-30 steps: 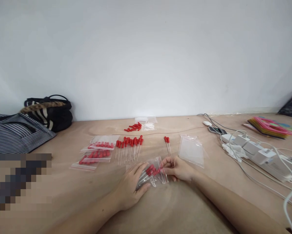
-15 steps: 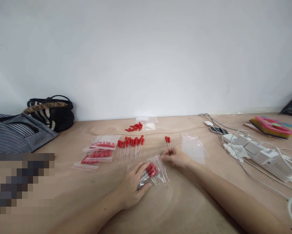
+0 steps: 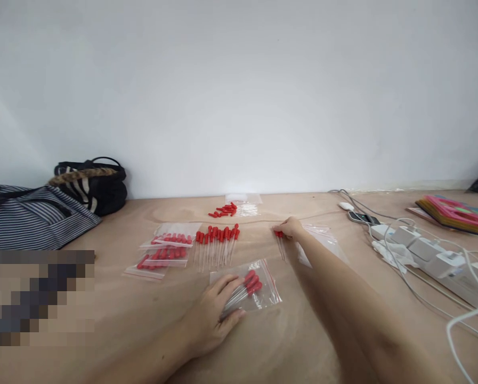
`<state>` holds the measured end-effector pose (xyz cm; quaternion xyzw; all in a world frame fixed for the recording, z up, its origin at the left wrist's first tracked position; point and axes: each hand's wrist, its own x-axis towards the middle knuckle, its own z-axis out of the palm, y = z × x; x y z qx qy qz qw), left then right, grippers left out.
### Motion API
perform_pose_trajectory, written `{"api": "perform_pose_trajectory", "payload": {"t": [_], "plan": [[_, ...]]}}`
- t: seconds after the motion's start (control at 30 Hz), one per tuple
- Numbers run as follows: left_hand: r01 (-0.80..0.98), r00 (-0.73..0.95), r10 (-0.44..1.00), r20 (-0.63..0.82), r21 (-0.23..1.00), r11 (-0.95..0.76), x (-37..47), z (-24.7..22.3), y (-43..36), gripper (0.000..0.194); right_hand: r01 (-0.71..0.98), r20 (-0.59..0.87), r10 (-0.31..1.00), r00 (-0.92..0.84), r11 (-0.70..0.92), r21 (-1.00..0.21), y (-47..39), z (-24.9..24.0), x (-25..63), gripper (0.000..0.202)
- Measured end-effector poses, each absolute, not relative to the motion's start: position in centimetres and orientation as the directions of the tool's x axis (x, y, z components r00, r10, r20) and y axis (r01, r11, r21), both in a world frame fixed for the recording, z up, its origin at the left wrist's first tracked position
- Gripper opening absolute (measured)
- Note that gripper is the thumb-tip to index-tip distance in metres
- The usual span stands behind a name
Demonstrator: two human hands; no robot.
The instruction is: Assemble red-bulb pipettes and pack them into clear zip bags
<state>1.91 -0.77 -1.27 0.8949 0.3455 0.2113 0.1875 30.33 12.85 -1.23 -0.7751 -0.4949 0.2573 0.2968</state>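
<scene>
My left hand [image 3: 218, 314] rests on a clear zip bag [image 3: 267, 288], fingers apart, pressing its left part to the table. Inside the bag lie several glass droppers with red bulbs [image 3: 253, 282]. Farther forward and to the right, my right hand [image 3: 290, 228] has its fingertips closed at the red bulbs of two loose droppers [image 3: 281, 245]. A row of several loose droppers [image 3: 218, 240] lies left of it. Filled bags of droppers [image 3: 169, 250] overlap farther left. Flat clear bags [image 3: 326, 242] lie partly under my right forearm.
Loose red bulbs [image 3: 223, 210] lie beside a clear bag [image 3: 249, 205] near the wall. Striped and black bags [image 3: 98, 186] stand at the left. A power strip with chargers [image 3: 434, 256], cables and colourful sheets [image 3: 454, 213] occupy the right.
My right hand has moved forward from the bag's edge to the bulbs of the two loose droppers. My left hand stays on the bag, where the droppers now show more clearly.
</scene>
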Motion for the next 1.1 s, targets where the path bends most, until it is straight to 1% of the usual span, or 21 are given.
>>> {"api": "perform_pose_trajectory", "payload": {"t": [0.1, 0.2, 0.4, 0.5, 0.7, 0.87, 0.97, 1.1], "plan": [[0.539, 0.674, 0.706, 0.220, 0.506, -0.673, 1.9, -1.0, -0.8, 0.041, 0.576, -0.104, 0.923, 0.370, -0.316, -0.754, 12.7, -1.2, 30.6, 0.023], [0.544, 0.671, 0.709, 0.216, 0.506, -0.669, 2.1, -0.9, -0.8, 0.039, 0.517, -0.076, 0.929, 0.362, -0.268, -0.813, 12.1, -0.7, 31.3, 0.026], [0.540, 0.666, 0.706, 0.242, 0.497, -0.679, 2.2, -1.0, -0.6, 0.039, 0.326, 0.075, 0.913, 0.401, -0.065, -0.943, 8.7, 0.5, 32.9, 0.032], [0.544, 0.679, 0.699, 0.226, 0.486, -0.685, 2.3, -1.1, -0.5, 0.040, 0.232, 0.098, 0.911, 0.400, 0.003, -0.973, 6.5, -0.2, 32.3, 0.036], [0.567, 0.664, 0.717, 0.211, 0.484, -0.667, 2.2, -1.2, -0.4, 0.041, 0.076, 0.052, 0.918, 0.393, 0.024, -0.997, 4.1, -2.5, 29.6, 0.039], [0.553, 0.677, 0.700, 0.225, 0.472, -0.687, 2.3, -1.3, -0.2, 0.034, -0.203, -0.043, 0.902, 0.430, 0.050, -0.978, 3.9, -2.9, 28.6, 0.039], [0.544, 0.677, 0.696, 0.240, 0.473, -0.693, 2.3, -1.2, -0.1, 0.031, -0.243, -0.062, 0.903, 0.426, 0.048, -0.969, 3.6, -2.9, 28.0, 0.040], [0.536, 0.677, 0.694, 0.246, 0.480, -0.694, 2.3, -1.1, -0.1, 0.031, -0.305, -0.103, 0.925, 0.365, 0.015, -0.952, 3.0, -2.8, 26.9, 0.041]]}}
